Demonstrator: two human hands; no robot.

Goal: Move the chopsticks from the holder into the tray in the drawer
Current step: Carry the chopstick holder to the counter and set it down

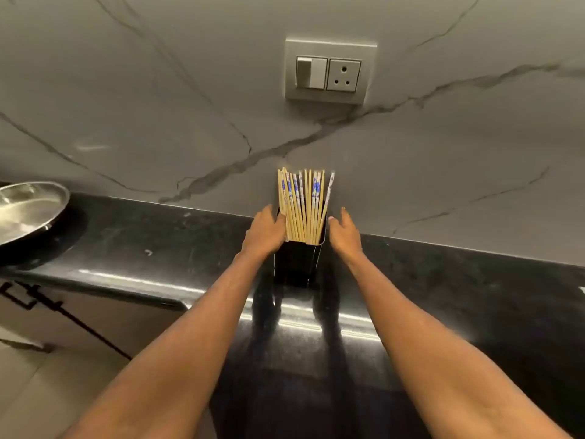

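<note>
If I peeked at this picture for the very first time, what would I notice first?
You'd first spot the bunch of chopsticks, some with blue patterns, standing in a black holder on the shiny black counter by the marble wall. Two bare arms reach in: the left hand touches the holder's side and the chopsticks, while the right hand hangs open beside it. A white switch and socket sits on the wall above, and a steel pan lies far left.

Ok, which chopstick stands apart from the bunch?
The rightmost chopstick, blue-patterned on top, leans alone toward the right hand; the other chopsticks are bunched against the left hand.
</note>
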